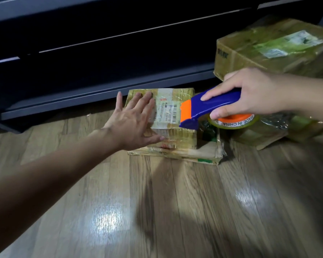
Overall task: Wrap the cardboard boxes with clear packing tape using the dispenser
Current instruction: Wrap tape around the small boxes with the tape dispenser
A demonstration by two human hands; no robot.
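Small tape-covered brown cardboard box (173,116): left hand (134,123) presses flat, fingers spread, steadying it. Right hand (250,92) grips blue-and-orange plastic tape dispenser (211,107), cutter edge on box top.

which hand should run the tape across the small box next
Right: the right hand grips the tape dispenser, its orange end at the small box. The left hand lies flat on that box, holding nothing.
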